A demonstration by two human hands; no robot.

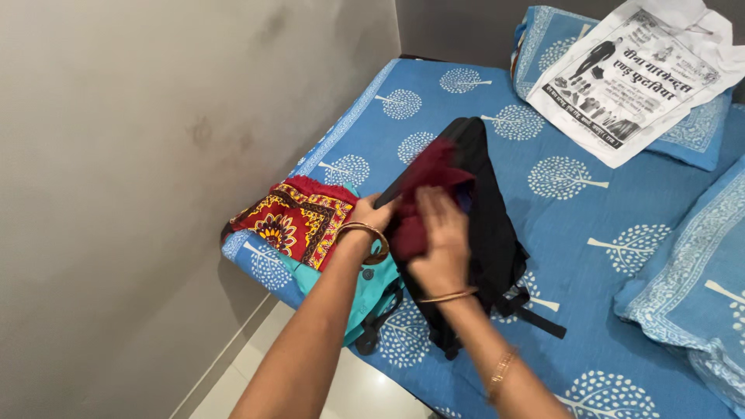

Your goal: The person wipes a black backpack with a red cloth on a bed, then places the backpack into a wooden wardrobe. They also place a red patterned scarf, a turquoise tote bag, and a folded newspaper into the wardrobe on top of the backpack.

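A black backpack (487, 203) lies on a bed with a blue sheet (597, 279) printed with white trees. My left hand (371, 214) grips the backpack's open edge. My right hand (442, 240) presses a dark red cloth (423, 182) at the bag's opening; the cloth is blurred. Both wrists wear bangles.
A folded red, yellow and black patterned cloth (299, 219) lies on a teal garment (371, 299) at the bed's left corner. A white printed bag (632, 74) rests on a blue pillow (702, 132) at the back. Another blue pillow (698, 287) lies right. A grey wall (155, 155) borders the left.
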